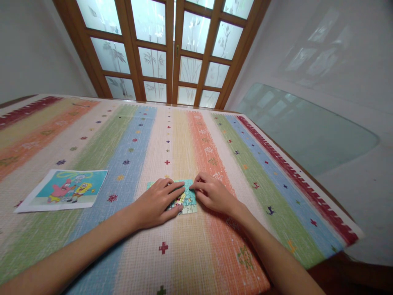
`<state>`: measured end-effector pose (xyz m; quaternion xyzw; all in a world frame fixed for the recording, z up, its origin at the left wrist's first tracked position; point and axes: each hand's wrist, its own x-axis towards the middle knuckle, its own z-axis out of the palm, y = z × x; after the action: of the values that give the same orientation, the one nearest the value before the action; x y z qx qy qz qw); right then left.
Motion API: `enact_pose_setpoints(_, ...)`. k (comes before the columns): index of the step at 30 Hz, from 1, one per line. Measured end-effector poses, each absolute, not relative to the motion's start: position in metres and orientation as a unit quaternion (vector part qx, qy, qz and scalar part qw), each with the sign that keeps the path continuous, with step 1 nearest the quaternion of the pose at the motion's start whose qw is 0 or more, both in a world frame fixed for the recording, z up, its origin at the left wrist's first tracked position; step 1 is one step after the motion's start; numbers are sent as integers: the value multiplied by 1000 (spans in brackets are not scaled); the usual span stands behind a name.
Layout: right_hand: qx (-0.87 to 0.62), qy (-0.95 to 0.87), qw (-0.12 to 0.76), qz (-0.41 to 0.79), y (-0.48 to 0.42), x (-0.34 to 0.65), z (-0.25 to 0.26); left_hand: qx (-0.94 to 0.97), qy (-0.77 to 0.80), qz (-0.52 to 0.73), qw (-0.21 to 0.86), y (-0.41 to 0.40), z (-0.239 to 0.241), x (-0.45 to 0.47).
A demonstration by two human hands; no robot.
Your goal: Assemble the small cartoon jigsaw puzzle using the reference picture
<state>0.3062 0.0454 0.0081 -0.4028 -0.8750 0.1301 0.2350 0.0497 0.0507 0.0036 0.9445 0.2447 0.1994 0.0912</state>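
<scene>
A small jigsaw puzzle [190, 199], mostly turquoise with a bit of yellow figure showing, lies on the tablecloth in front of me. My left hand [160, 201] rests across its left and middle part, fingers stretched out and a little apart, covering much of the picture. At the upper right edge of the puzzle is my right hand [211, 192], thumb and forefinger brought together in a pinch against the pieces. Whether a loose piece sits between those fingertips is hidden.
To the left lies a printed sheet [72, 189] with cartoon figures on turquoise. A striped tablecloth [129, 262] covers the table, whose right edge slopes away. Beyond stand wooden doors [170, 49] with frosted panes; a pale glass-like panel [307, 127] is at the right wall.
</scene>
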Motion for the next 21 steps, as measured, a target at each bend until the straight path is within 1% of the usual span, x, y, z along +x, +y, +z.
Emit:
enact_pose_setpoints(4,-401,-880,230,108,46,306,7,950,243,184,67,50,3,51)
enact_pose_setpoints(7,-399,-882,230,99,46,306,6,947,249,184,81,50,3,51)
enact_pose_setpoints(10,-403,-879,233,105,46,306,5,934,270,192,135,51,4,51)
enact_pose_setpoints(16,-410,-870,231,144,48,305,2,862,326,249,298,57,9,48)
enact_pose_setpoints(18,-408,-868,239,152,48,305,2,839,350,268,319,60,14,45)
enact_pose_setpoints(21,-405,-863,253,164,49,305,4,832,373,282,298,65,23,36)
